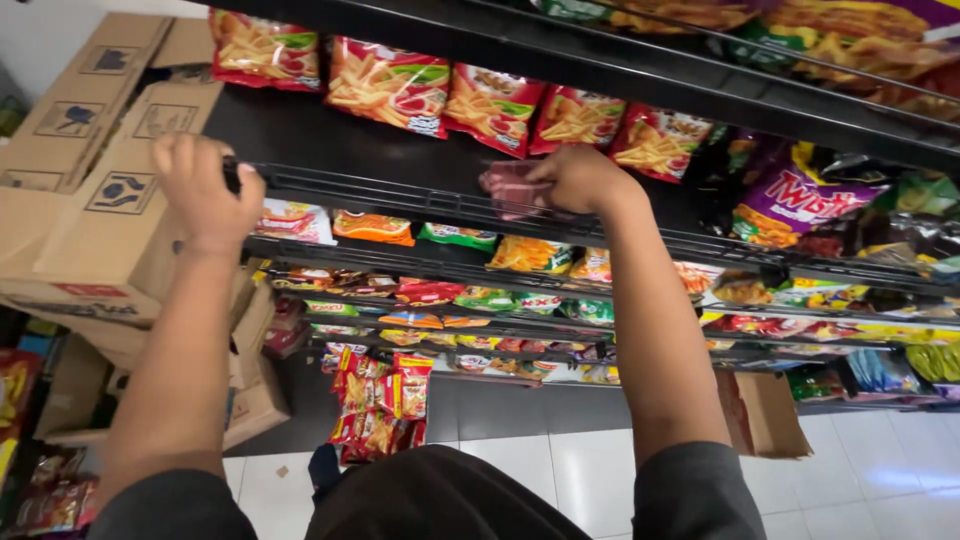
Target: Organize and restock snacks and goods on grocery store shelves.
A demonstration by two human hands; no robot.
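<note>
My left hand (203,190) grips the front rail of a black wire shelf (400,205) at its left end. Further right on the same shelf, my right hand (578,178) is closed on a pinkish-red cloth (512,187) that lies against the bare shelf surface. A row of red snack bags with pictures of fries (480,105) sits at the back of that shelf, above both hands.
Stacked cardboard boxes (90,190) stand to the left of the shelf. Lower shelves (520,300) carry several colourful snack packets. A purple chip bag (800,200) is at the right. A strip of packets (385,405) hangs near the white tiled floor (870,470).
</note>
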